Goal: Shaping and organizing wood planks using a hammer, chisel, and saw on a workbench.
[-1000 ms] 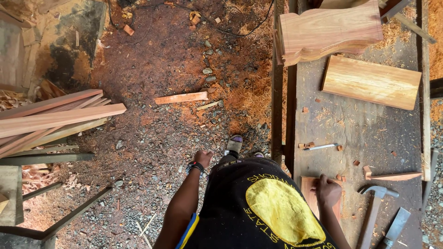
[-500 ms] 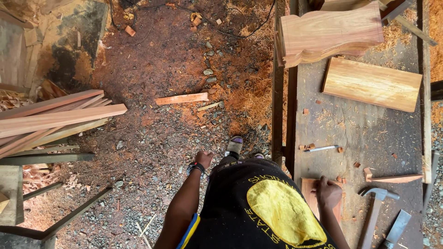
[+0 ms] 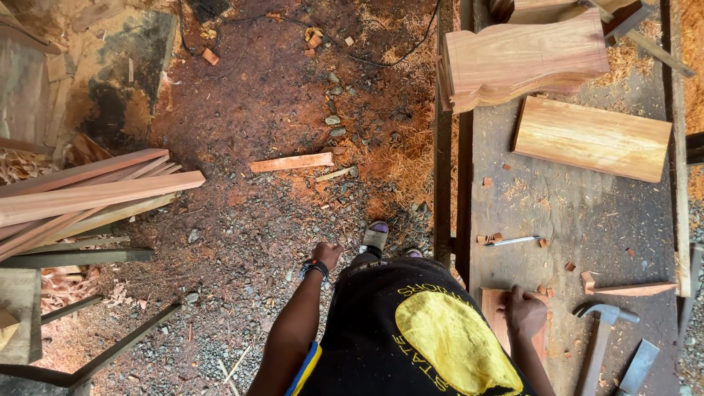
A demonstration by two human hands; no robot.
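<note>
- The person wears a black sleeveless top (image 3: 381, 323) with a large yellow rounded patch and yellow lettering curving round it.
- A blue and yellow stripe edges the top's left side.
- The left hand (image 3: 327, 254) carries a dark band at the wrist (image 3: 314, 269).
- The right hand (image 3: 525, 312) is bare.
- A grey sandal (image 3: 376, 236) shows on one foot.

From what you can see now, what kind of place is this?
Most likely an outdoor carpentry workshop: cut boards and a hammer lie on a rough workbench, with sawdust and stacked planks on the dirt ground.
</note>
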